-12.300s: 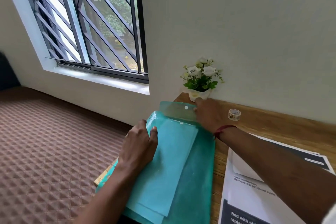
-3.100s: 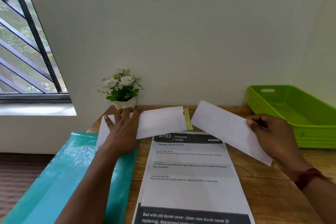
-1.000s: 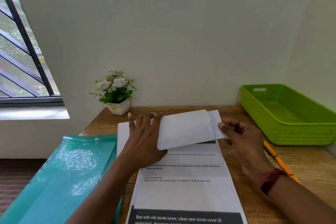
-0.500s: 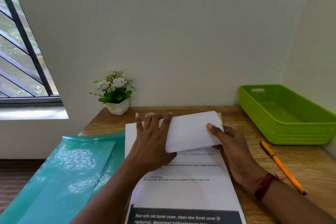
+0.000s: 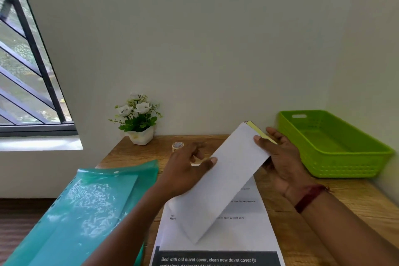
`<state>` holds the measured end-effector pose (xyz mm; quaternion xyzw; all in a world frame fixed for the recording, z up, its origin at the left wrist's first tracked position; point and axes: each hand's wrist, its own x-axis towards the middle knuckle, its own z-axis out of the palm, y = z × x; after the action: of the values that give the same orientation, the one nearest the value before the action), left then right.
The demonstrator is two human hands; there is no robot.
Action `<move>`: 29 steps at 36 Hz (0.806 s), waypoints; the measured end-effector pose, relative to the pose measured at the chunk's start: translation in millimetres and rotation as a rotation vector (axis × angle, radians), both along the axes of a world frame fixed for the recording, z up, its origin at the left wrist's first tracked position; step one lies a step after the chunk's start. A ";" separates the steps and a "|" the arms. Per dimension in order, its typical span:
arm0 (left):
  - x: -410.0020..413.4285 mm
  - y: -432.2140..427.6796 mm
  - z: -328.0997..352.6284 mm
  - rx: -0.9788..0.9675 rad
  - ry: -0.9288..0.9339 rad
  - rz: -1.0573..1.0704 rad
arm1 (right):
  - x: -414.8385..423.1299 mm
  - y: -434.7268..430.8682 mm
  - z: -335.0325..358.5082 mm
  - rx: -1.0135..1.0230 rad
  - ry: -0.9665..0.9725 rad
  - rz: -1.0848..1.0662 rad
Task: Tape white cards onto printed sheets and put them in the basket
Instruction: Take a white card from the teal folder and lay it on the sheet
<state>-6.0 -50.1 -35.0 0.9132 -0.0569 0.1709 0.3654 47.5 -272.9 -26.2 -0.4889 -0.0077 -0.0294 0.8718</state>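
Note:
A stack of white cards (image 5: 222, 181), with a yellow-green edge showing at its far end, is held tilted above the printed sheet (image 5: 216, 242). My left hand (image 5: 185, 170) grips the stack along its left edge, thumb on top. My right hand (image 5: 278, 157) holds the far right end, thumb across the card face. The printed sheet lies flat on the wooden desk (image 5: 356, 205) below the stack. A small roll of tape (image 5: 177, 146) sits on the desk behind my left hand. The green basket (image 5: 336, 164) stands at the right, with nothing visible inside it.
A teal plastic folder (image 5: 86, 211) overhangs the desk's left edge. A small white pot of flowers (image 5: 138, 121) stands against the wall at the back. A barred window (image 5: 26, 75) is at the left.
The cards lay flat on the sheet under both hands half a second ago; now both hands have lifted them and turned the stack diagonal. The pencil is out of view.

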 end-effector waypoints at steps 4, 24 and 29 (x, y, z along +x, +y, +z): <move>2.7 -0.9 -3.2 -0.217 0.075 -0.005 | 10.5 1.1 5.3 0.042 0.026 0.163; 9.3 -18.2 -17.1 -0.973 0.237 0.079 | 15.9 41.1 -26.3 -0.514 -0.081 0.369; 9.2 -19.3 -19.5 -0.966 0.227 0.097 | 7.6 42.2 -26.9 -0.519 -0.099 0.379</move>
<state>3.2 -69.4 -54.5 0.6540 0.1116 0.0943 0.7423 55.2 -230.7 -53.1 -0.6828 -0.1481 0.1125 0.7066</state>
